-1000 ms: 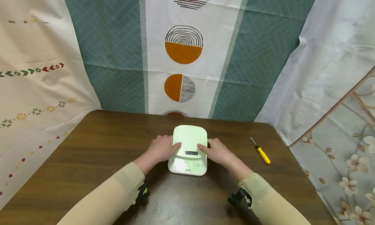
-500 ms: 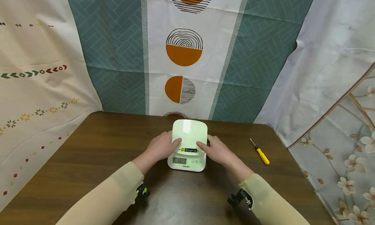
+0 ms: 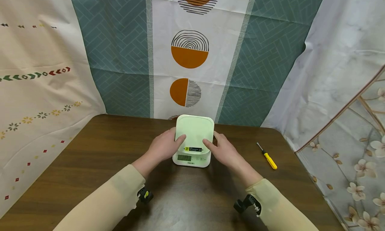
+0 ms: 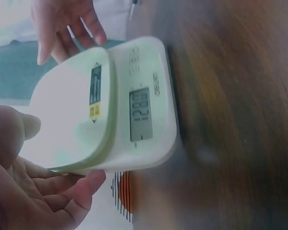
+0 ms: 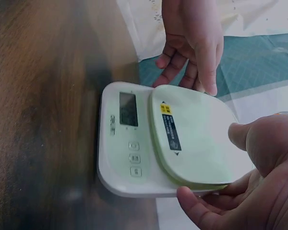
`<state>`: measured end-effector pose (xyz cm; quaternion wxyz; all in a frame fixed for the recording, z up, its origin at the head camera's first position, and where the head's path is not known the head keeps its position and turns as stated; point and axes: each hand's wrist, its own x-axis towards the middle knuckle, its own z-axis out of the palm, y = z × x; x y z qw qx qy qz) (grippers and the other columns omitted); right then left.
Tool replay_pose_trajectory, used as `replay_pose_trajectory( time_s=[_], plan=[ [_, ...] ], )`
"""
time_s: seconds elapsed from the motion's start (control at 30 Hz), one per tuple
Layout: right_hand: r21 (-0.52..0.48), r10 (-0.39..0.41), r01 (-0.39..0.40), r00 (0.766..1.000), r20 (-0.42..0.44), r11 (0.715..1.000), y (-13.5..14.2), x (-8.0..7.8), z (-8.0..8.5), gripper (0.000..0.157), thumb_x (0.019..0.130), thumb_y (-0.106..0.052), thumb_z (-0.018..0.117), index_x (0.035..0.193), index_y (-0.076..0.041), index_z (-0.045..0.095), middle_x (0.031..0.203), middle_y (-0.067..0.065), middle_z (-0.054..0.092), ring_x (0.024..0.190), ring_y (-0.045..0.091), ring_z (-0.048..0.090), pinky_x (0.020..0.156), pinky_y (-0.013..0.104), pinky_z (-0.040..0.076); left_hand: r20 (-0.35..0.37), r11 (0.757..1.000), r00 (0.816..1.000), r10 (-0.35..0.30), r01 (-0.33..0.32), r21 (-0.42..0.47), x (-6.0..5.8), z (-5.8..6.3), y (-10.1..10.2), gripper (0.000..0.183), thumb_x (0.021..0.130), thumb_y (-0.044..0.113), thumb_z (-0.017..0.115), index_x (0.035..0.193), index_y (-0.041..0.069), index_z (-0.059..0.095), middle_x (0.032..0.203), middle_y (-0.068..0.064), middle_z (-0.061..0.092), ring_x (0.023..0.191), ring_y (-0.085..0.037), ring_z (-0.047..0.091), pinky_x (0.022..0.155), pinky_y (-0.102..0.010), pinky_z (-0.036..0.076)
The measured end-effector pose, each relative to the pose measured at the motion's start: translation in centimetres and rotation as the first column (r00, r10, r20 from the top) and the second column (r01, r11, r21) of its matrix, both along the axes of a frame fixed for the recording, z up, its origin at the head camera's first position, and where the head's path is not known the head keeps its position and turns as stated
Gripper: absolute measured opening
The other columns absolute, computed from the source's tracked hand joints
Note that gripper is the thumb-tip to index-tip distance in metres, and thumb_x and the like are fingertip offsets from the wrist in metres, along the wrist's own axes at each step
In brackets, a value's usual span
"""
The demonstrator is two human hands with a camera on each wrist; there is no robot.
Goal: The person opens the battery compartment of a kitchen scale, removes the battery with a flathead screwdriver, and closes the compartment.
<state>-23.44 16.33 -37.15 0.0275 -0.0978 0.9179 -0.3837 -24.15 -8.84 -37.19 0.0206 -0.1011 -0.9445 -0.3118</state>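
Observation:
A pale green and white digital kitchen scale (image 3: 195, 130) is held between both hands in front of the person. My left hand (image 3: 164, 145) grips its left side, thumb on the weighing plate and fingers curled below the edge. On the opposite side my right hand (image 3: 224, 152) grips it likewise, thumb on top. The scale tilts, its far end raised. Its display (image 4: 141, 114) shows digits beside several buttons (image 5: 135, 158). A black and yellow label (image 5: 171, 130) lies across the plate. Whether the scale's front edge touches the table cannot be told.
A screwdriver (image 3: 267, 156) with a yellow handle lies on the dark wooden table (image 3: 90, 177) to the right. Patterned cloths (image 3: 120, 57) hang behind the table and along both sides.
Both hands have raised the scale and shifted it away from the person, its far end now overlapping the backdrop. The display digits have become visible. The screwdriver has stayed put.

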Motion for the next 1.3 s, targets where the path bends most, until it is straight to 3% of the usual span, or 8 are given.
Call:
replay_pose_trajectory(
  time_s=[0.2,0.37,0.67,1.03,1.3],
  plan=[
    [-0.052,-0.019,0.018,1.0,-0.009,0.998,0.0,0.1,0.7,0.075,0.113,-0.047,0.063,0.173,-0.012,0.036,0.158,0.019,0.051,0.138,0.04,0.062,0.11,0.061,0.053,-0.024,0.999,1.0,0.018,-0.017,0.032,0.4,0.6,0.1,0.057,0.116,0.043,0.056,0.151,-0.002,0.052,0.132,-0.016,0.073,0.112,-0.033,0.072,0.097,-0.055,0.058],
    [-0.138,-0.011,0.008,1.0,-0.019,0.99,0.0,0.1,1.0,0.071,0.113,-0.044,0.064,0.172,-0.011,0.04,0.158,0.017,0.058,0.138,0.036,0.064,0.113,0.06,0.052,-0.006,0.997,0.999,0.031,-0.031,0.07,0.6,1.0,0.2,0.07,0.116,0.048,0.054,0.161,-0.004,0.04,0.137,-0.021,0.071,0.115,-0.037,0.072,0.099,-0.057,0.057],
    [-0.21,-0.015,0.007,0.999,-0.034,0.978,0.1,0.2,1.1,0.075,0.113,-0.046,0.064,0.173,-0.01,0.036,0.16,0.017,0.059,0.141,0.034,0.063,0.114,0.06,0.051,0.005,0.988,1.0,0.022,-0.023,0.151,0.6,1.1,0.2,0.084,0.115,0.057,0.051,0.174,0.008,0.019,0.157,-0.022,0.059,0.133,-0.044,0.065,0.11,-0.061,0.052],
    [-0.234,-0.041,0.03,0.998,-0.039,0.972,-0.1,0.4,1.4,0.072,0.114,-0.048,0.061,0.17,-0.007,0.042,0.162,0.016,0.057,0.147,0.036,0.056,0.12,0.059,0.046,-0.011,0.976,1.0,0.02,-0.018,0.216,0.8,1.1,0.3,0.084,0.113,0.063,0.052,0.168,0.006,0.024,0.165,-0.021,0.051,0.133,-0.042,0.064,0.111,-0.061,0.051],
    [-0.215,-0.038,0.025,0.998,-0.056,0.976,0.0,0.6,1.8,0.073,0.115,-0.052,0.057,0.168,-0.004,0.044,0.157,0.017,0.061,0.146,0.035,0.057,0.12,0.059,0.045,-0.031,0.969,0.999,0.026,-0.018,0.248,0.9,0.9,0.5,0.075,0.113,0.062,0.052,0.157,0.005,0.032,0.16,-0.022,0.054,0.113,-0.036,0.064,0.097,-0.054,0.054]
  ],
)
